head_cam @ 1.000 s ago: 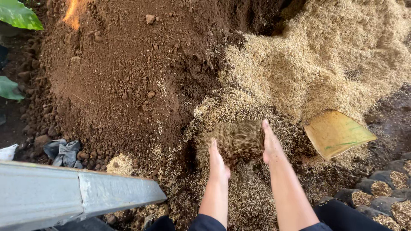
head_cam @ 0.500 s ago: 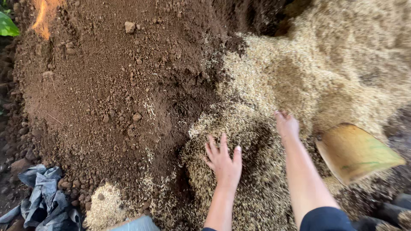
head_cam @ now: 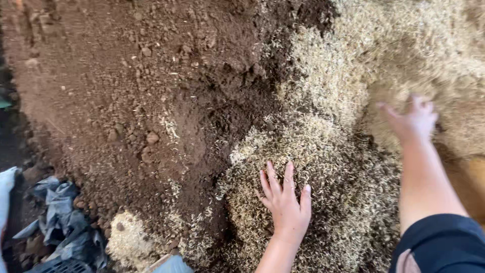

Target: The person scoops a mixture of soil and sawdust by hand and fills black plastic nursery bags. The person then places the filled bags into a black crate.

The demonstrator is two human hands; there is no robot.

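Observation:
My left hand lies flat, fingers spread, on a patch of pale husks mixed with dark soil. My right hand reaches farther out onto the big heap of tan husks; it is blurred, with fingers apart and pressed into the loose husks. A dark sleeve covers my right upper arm. To the left rises a mound of brown crumbly soil. Neither hand holds anything.
Crumpled grey plastic bags lie at the lower left beside the soil. A small pale patch of husks sits near them. A light blue edge shows at the bottom. A yellowish object peeks out at the right edge.
The view has shifted closer and rightward. My right hand has moved farther up and right onto the husk heap. My left hand stays flat on the mix. The yellow scoop is nearly out of view.

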